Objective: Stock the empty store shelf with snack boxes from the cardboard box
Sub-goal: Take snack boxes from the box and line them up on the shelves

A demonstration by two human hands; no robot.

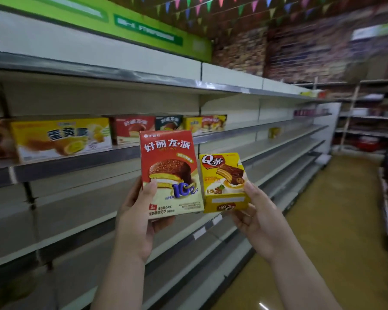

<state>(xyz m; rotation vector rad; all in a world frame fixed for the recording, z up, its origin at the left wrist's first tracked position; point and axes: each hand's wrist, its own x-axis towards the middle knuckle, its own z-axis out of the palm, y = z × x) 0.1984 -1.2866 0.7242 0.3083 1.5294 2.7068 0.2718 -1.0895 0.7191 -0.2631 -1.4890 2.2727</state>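
Observation:
My left hand (136, 220) grips a red snack box (169, 166) upright by its lower left corner, thumb on the front. Beside it, my right hand (259, 217) holds a smaller yellow snack box (222, 177) from its right side and underneath. Both boxes are raised in front of the grey store shelf (76, 161). On that shelf stand a wide yellow box (61, 138), a red box (133, 128), a dark box (169, 122) and further yellow and red boxes (207, 123). The cardboard box is out of view.
Shelf boards above and below (278, 151) run to the right, mostly bare, with one small yellow box (274, 132) far along. A yellow-floored aisle (336, 220) opens to the right, with other racks (367, 130) at its end and right side.

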